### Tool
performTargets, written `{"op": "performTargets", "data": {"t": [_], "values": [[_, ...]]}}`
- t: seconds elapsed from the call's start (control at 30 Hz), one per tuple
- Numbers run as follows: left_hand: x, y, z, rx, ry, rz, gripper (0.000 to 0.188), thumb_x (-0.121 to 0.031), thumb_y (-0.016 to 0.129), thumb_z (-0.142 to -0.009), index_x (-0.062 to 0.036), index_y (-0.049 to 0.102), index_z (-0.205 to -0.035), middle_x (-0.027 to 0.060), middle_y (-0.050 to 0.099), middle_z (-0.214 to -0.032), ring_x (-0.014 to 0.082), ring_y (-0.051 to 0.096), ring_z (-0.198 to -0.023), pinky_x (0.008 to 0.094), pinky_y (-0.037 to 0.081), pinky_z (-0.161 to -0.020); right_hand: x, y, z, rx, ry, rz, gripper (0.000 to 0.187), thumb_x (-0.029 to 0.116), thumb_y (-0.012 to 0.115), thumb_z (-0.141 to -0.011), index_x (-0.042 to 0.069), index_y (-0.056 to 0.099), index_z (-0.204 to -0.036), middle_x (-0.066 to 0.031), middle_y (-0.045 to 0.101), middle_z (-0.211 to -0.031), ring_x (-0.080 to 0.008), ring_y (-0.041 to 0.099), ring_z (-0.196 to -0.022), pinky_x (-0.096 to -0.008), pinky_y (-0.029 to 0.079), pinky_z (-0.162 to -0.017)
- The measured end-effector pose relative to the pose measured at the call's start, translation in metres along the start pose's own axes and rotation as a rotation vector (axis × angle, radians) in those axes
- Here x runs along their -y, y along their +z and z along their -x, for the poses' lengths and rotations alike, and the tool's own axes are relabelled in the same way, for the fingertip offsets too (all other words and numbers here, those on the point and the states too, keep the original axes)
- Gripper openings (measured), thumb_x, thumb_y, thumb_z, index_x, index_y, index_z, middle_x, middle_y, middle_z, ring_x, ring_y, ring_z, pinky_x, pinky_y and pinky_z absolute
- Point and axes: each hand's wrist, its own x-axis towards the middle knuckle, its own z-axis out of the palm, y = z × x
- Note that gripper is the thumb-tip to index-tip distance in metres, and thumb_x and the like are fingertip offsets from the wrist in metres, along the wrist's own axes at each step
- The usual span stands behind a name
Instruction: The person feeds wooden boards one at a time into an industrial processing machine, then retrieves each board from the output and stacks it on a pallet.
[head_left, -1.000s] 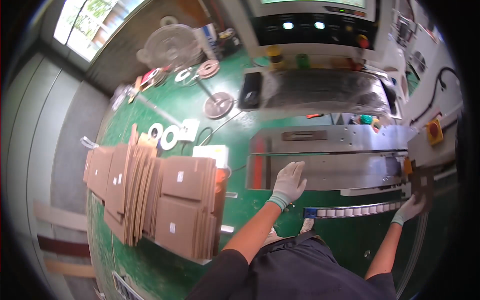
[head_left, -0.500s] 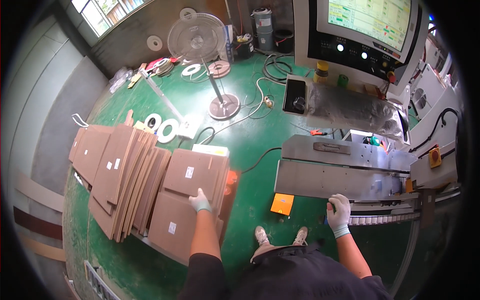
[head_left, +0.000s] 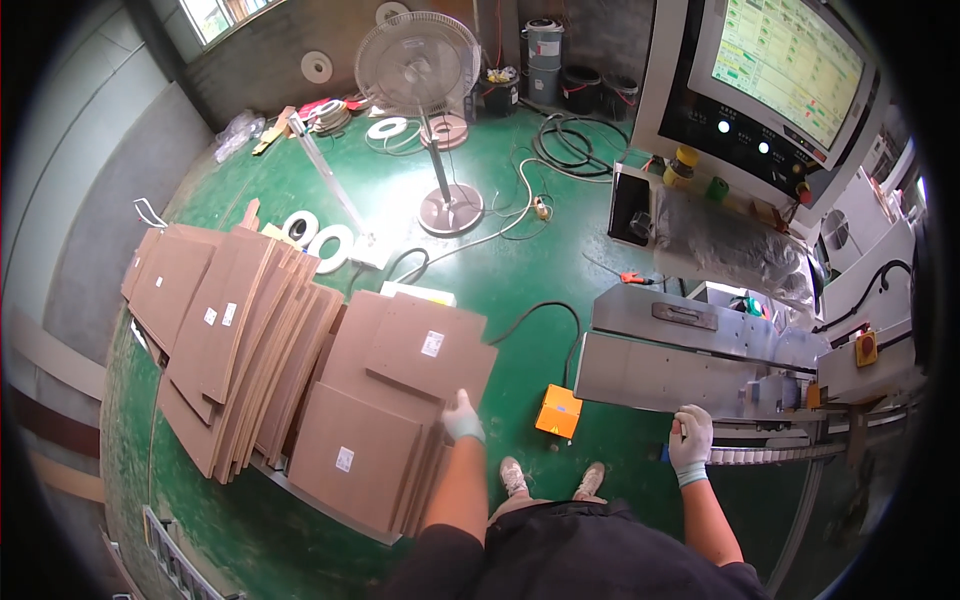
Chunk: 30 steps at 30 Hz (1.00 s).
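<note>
My left hand (head_left: 463, 418), in a white glove, grips the near edge of a brown board (head_left: 425, 350) with the thumb on top; the other fingers are hidden beneath. This labelled board lies askew over a stack of similar brown boards (head_left: 355, 450) and juts past the stack's right side. My right hand (head_left: 690, 440), also gloved, hovers at the near edge of the machine's metal table (head_left: 660, 370). Its fingers are curled in, and nothing shows in them.
More brown boards (head_left: 230, 340) lean in a row at left. An orange box (head_left: 558, 412) sits on the green floor between stack and machine. A standing fan (head_left: 440, 200), white rolls (head_left: 330, 248) and cables lie beyond. A control screen (head_left: 790, 70) stands at far right.
My left hand has drawn the top board to the right, out of line with the stack. My right hand has stayed by the machine, fingers still curled. The view has shifted slightly.
</note>
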Motion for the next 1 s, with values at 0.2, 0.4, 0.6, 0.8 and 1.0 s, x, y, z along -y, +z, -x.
{"op": "performTargets", "data": {"t": [0.2, 0.4, 0.6, 0.8, 1.0], "values": [[-0.006, -0.023, -0.015, 0.476, -0.383, 0.855, 0.041, -0.029, 0.070, -0.100, -0.0039, 0.061, -0.131, 0.0103, 0.068, -0.116, 0.0270, 0.066, -0.101, 0.0465, 0.059, -0.082, 0.004, 0.004, -0.008, -0.029, -0.028, -0.034, 0.010, 0.007, 0.068, -0.082, 0.005, 0.067, -0.092, -0.0136, 0.070, -0.107, -0.0370, 0.064, -0.108, -0.0467, 0.050, -0.096], [-0.100, -0.112, 0.039, 0.732, 0.046, 0.559, 0.046, -0.012, 0.064, -0.097, 0.0036, 0.052, -0.139, 0.0127, 0.062, -0.131, 0.0247, 0.062, -0.117, 0.0395, 0.054, -0.098, -0.013, -0.008, 0.005, -0.030, 0.140, -0.070, 0.012, 0.008, 0.070, -0.083, 0.005, 0.070, -0.094, -0.0143, 0.071, -0.105, -0.0354, 0.065, -0.107, -0.0451, 0.050, -0.096], [-0.169, -0.210, 0.091, 1.138, 0.317, 0.146, 0.049, -0.014, 0.072, -0.088, 0.0089, 0.061, -0.130, 0.0117, 0.070, -0.120, 0.0215, 0.067, -0.108, 0.0362, 0.053, -0.098, 0.045, -0.034, -0.006, 0.120, 0.597, -1.136, 0.068, 0.029, 0.073, -0.095, 0.000, 0.044, -0.148, -0.0163, 0.058, -0.140, -0.0254, 0.055, -0.131, -0.0405, 0.042, -0.112], [-0.271, -0.114, 0.155, 1.600, 0.432, -0.547, 0.044, -0.011, 0.072, -0.089, 0.0086, 0.064, -0.127, 0.0093, 0.071, -0.108, 0.0158, 0.067, -0.098, 0.0320, 0.055, -0.087, 0.036, -0.060, 0.035, 0.172, 0.594, -1.128, 0.089, 0.033, 0.078, -0.092, 0.006, 0.027, -0.160, -0.0169, 0.047, -0.148, -0.0258, 0.052, -0.133, -0.0403, 0.046, -0.107], [-0.284, 0.042, 0.259, 2.049, 1.063, -1.031, 0.052, -0.033, 0.078, -0.088, 0.0013, 0.068, -0.126, 0.0064, 0.073, -0.107, 0.0149, 0.066, -0.100, 0.0317, 0.052, -0.090, -0.025, -0.121, 0.137, 0.191, 0.969, -1.258, 0.066, 0.037, 0.084, -0.085, 0.000, 0.060, -0.135, -0.0094, 0.068, -0.124, -0.0198, 0.065, -0.110, -0.0344, 0.051, -0.098]]}}
